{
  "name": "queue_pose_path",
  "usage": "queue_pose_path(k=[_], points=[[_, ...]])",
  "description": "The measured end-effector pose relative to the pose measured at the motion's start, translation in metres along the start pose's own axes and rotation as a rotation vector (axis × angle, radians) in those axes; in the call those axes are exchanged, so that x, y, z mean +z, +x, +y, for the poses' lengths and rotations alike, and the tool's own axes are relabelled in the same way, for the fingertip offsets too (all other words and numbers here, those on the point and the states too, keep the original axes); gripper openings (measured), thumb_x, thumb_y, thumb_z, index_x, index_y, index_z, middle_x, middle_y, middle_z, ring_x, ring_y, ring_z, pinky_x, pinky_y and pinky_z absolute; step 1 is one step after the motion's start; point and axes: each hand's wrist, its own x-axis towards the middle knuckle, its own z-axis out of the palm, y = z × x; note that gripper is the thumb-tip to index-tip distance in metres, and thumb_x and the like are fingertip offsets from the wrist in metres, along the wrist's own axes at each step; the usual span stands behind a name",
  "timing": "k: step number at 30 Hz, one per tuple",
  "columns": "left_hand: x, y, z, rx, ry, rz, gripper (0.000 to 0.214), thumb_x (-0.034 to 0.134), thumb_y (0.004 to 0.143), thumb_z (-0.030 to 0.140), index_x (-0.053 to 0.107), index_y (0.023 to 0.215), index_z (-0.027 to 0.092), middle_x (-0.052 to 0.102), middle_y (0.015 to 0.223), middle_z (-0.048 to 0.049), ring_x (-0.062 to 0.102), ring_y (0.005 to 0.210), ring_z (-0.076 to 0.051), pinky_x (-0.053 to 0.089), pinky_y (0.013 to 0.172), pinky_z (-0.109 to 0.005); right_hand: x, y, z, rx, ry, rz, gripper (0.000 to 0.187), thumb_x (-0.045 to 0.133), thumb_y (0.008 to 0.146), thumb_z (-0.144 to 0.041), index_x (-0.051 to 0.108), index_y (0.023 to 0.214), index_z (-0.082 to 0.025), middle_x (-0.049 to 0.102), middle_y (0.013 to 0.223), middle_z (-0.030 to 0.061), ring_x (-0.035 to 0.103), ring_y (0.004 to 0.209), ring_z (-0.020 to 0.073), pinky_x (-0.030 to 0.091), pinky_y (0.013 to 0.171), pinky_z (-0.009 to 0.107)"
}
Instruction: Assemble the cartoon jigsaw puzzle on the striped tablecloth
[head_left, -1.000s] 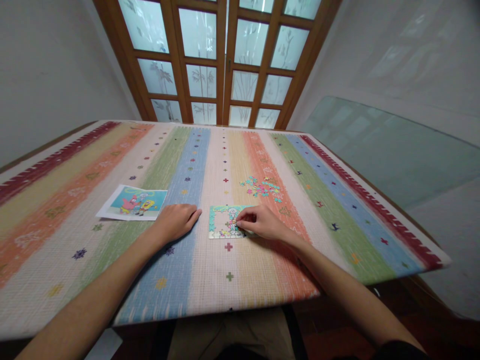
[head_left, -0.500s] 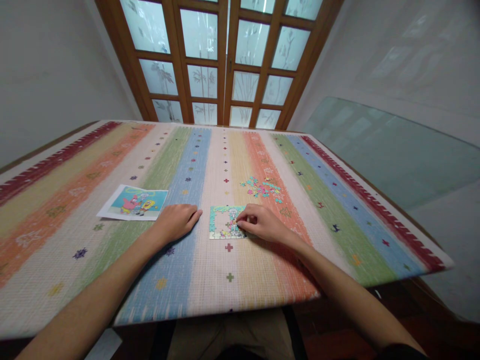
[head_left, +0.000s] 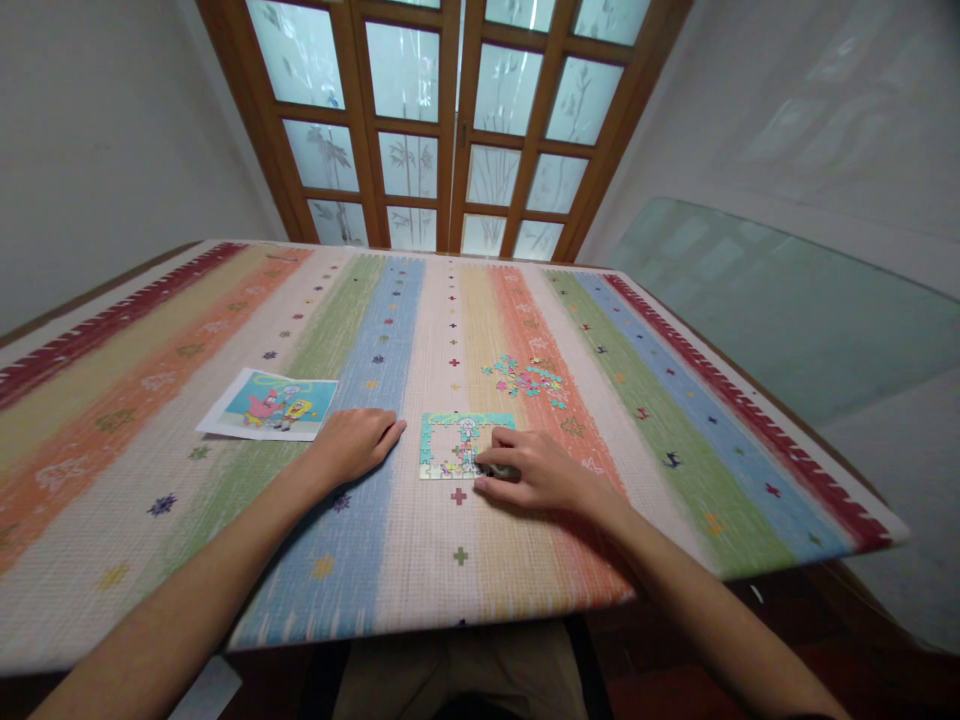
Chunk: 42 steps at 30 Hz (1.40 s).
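A partly assembled jigsaw puzzle point(head_left: 444, 420) lies flat on the tablecloth, with a joined border, a cartoon figure in its middle and a gap to the left of that figure. Over its lower right part is my right hand point(head_left: 536, 472), fingers apart and fingertips down at the pieces; no piece shows between them, and the hand covers that corner. My left hand point(head_left: 358, 440) rests on the cloth left of the puzzle, loosely closed with its fingers curled under. Beside it, further left, lies a picture sheet point(head_left: 276, 405) with cartoon characters.
Loose jigsaw pieces point(head_left: 525, 380) are scattered beyond the puzzle, to the right. A striped tablecloth point(head_left: 420, 560) covers the table, whose near edge is just in front of my lap. Wooden glazed doors point(head_left: 450, 130) stand behind, and a glass panel point(head_left: 787, 290) leans at the right wall.
My right hand has drawn slightly toward me and right, its fingers spreading from a pinch and uncovering the puzzle's upper right part. The left hand stays in place.
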Motion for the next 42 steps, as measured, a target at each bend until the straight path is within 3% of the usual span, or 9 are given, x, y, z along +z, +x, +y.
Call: queue_pose_path(k=[7, 11, 15, 22, 32, 37, 42], points=[[0.001, 0.000, -0.001, 0.003, 0.025, -0.005, 0.051, 0.028, 0.106, 0.042, 0.066, 0.084, 0.018, 0.075, 0.091, -0.0161, 0.071, 0.084, -0.030, 0.046, 0.071, -0.037, 0.004, -0.002, 0.002, -0.041, -0.037, 0.044, 0.027, 0.057, 0.099, -0.039, 0.076, 0.105, -0.020, 0.066, 0.091, 0.0074, 0.058, 0.074, 0.0172, 0.042, 0.067, 0.031], [0.001, 0.000, -0.001, 0.008, 0.030, 0.003, 0.050, 0.028, 0.106, 0.042, 0.066, 0.084, 0.018, 0.075, 0.090, -0.0154, 0.070, 0.084, -0.029, 0.045, 0.071, -0.036, 0.006, -0.002, 0.003, -0.133, -0.043, 0.101, 0.027, 0.053, 0.102, -0.035, 0.074, 0.102, -0.018, 0.070, 0.106, 0.0110, 0.065, 0.086, 0.0194, 0.048, 0.074, 0.033], [0.001, 0.000, -0.001, 0.008, 0.026, 0.002, 0.049, 0.028, 0.106, 0.041, 0.066, 0.085, 0.018, 0.075, 0.091, -0.0158, 0.070, 0.085, -0.029, 0.045, 0.072, -0.037, 0.009, -0.001, 0.004, -0.199, -0.054, 0.129, 0.026, 0.048, 0.104, -0.029, 0.072, 0.102, -0.018, 0.074, 0.108, 0.0098, 0.068, 0.093, 0.0193, 0.051, 0.079, 0.033], [0.002, 0.000, -0.001, 0.010, -0.006, 0.010, 0.050, 0.028, 0.105, 0.042, 0.066, 0.084, 0.018, 0.074, 0.090, -0.0164, 0.070, 0.084, -0.030, 0.045, 0.072, -0.038, 0.010, 0.000, 0.003, -0.211, -0.104, 0.126, 0.030, 0.046, 0.104, -0.025, 0.074, 0.099, -0.016, 0.076, 0.106, 0.0110, 0.069, 0.088, 0.0194, 0.052, 0.075, 0.034], [0.002, 0.000, -0.001, 0.004, -0.037, 0.019, 0.050, 0.028, 0.104, 0.042, 0.066, 0.083, 0.018, 0.074, 0.089, -0.0159, 0.070, 0.084, -0.030, 0.047, 0.075, -0.039, 0.011, 0.002, 0.006, -0.199, 0.039, 0.221, 0.026, 0.048, 0.101, -0.022, 0.074, 0.100, -0.018, 0.078, 0.105, 0.0089, 0.072, 0.093, 0.0186, 0.057, 0.083, 0.034], [0.001, -0.001, -0.001, -0.001, -0.029, 0.013, 0.050, 0.029, 0.104, 0.042, 0.067, 0.083, 0.018, 0.074, 0.088, -0.0154, 0.070, 0.084, -0.030, 0.047, 0.075, -0.039, 0.002, 0.002, 0.021, -0.124, 0.001, 0.310, 0.025, 0.052, 0.100, -0.024, 0.076, 0.100, -0.019, 0.076, 0.106, 0.0104, 0.071, 0.089, 0.0194, 0.056, 0.078, 0.034], [0.000, -0.001, 0.001, -0.008, -0.010, -0.003, 0.049, 0.029, 0.105, 0.041, 0.067, 0.085, 0.018, 0.075, 0.091, -0.0158, 0.071, 0.087, -0.030, 0.047, 0.074, -0.038, -0.009, 0.009, 0.059, 0.072, -0.026, 0.425, 0.023, 0.056, 0.095, -0.026, 0.078, 0.095, -0.019, 0.074, 0.101, 0.0107, 0.069, 0.087, 0.0218, 0.054, 0.078, 0.035]])
